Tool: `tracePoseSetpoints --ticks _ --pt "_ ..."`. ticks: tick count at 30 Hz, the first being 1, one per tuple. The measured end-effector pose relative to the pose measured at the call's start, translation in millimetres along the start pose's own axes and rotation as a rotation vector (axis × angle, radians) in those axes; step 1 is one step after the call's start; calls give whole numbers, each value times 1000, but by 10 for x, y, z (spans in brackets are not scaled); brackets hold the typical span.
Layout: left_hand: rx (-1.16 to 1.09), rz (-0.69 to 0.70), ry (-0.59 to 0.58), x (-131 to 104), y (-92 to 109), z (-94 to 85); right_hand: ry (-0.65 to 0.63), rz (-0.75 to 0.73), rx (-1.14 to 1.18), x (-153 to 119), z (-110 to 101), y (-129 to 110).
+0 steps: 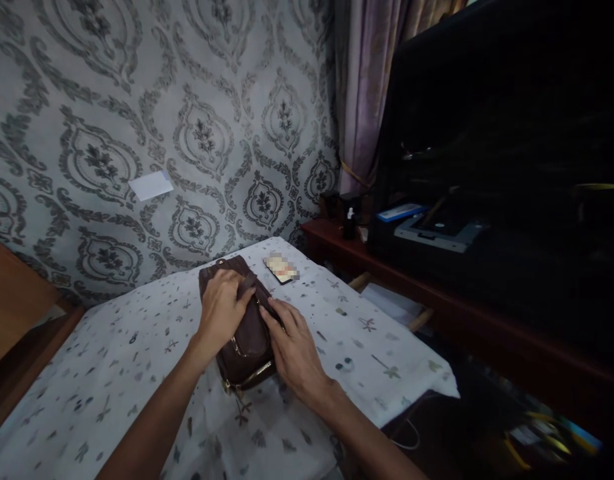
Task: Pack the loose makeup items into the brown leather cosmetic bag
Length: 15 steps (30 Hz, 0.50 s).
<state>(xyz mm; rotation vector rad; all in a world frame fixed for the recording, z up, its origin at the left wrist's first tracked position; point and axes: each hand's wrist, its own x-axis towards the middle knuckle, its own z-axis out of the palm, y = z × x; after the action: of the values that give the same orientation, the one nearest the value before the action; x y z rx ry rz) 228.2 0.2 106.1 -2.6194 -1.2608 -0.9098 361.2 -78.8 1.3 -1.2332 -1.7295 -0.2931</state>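
Observation:
A dark brown leather bag point(251, 333) with gold zippers lies on the patterned white tablecloth point(151, 353). Over its upper part is my left hand point(221, 300), its fingers curled and the thumb pressed against a short brown strap or flap point(247, 285). My right hand point(294, 347) grips the right side of the bag, fingertips close to a small zipper pull. Part of that side is hidden under the hand. Just beyond the bag, to the right, a phone point(281, 269) with a blurred-out screen lies flat on the cloth.
Patterned wallpaper point(201, 133) rises behind the table, with a white card point(151, 185) on it. To the right stands a dark red cabinet point(347, 247) bearing a small bottle point(349, 223) and a large black screen point(501, 120). An open drawer point(391, 303) juts toward the table.

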Motion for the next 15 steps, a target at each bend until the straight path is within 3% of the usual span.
tracePoseSetpoints --ticks 4,15 --pt "-149 -60 25 35 -9 1 -27 8 24 2 1 9" --pt "-351 5 -67 22 0 -39 17 5 108 -2 -12 2"
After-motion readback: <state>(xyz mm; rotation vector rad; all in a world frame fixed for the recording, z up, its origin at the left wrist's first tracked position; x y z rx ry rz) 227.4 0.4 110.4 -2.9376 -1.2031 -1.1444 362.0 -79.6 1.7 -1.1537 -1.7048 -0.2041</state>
